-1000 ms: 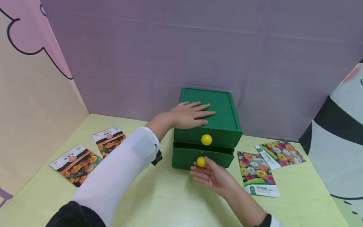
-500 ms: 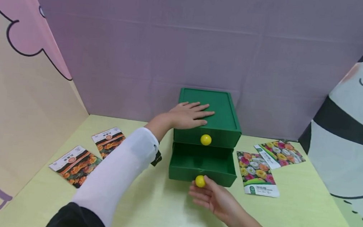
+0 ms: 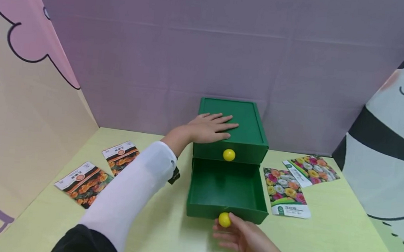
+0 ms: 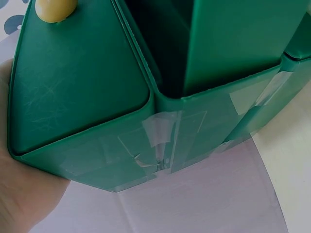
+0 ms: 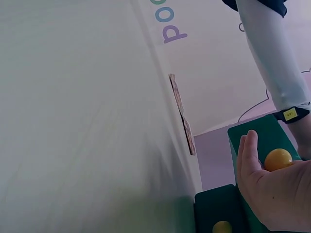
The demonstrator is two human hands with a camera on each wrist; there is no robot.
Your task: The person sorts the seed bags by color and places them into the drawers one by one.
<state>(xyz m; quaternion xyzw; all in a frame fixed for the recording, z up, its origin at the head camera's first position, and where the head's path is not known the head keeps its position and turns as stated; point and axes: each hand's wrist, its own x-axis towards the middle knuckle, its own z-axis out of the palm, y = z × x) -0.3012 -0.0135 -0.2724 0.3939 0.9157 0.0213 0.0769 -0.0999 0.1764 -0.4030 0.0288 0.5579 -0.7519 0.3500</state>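
Observation:
A green drawer box (image 3: 250,124) stands against the back cloth. My left hand (image 3: 210,128) rests palm down on its top, fingers spread and straight; the left wrist view shows part of that hand (image 4: 26,196) at the box's edge. A drawer (image 3: 203,211) below the top one is pulled well out, with nothing inside. Thumb and forefinger of my right hand (image 3: 246,242) pinch its round yellow knob (image 3: 224,219), while the other fingers lie loosely below. The top drawer, with its own yellow knob (image 3: 229,155), is closed. Clear tape (image 4: 160,138) joins the box's side sections.
Two seed packets with orange flowers, one nearer (image 3: 85,184) and one farther (image 3: 121,155), lie left of the box. On the right lie two packets with mixed flowers, one nearer (image 3: 286,193) and one farther (image 3: 313,169). Printed side panels (image 3: 386,158) flank the pale table (image 3: 177,240).
My right hand has drawn the lower drawer toward me, from slightly ajar to far out, showing its inside. The left hand has stayed on the box top.

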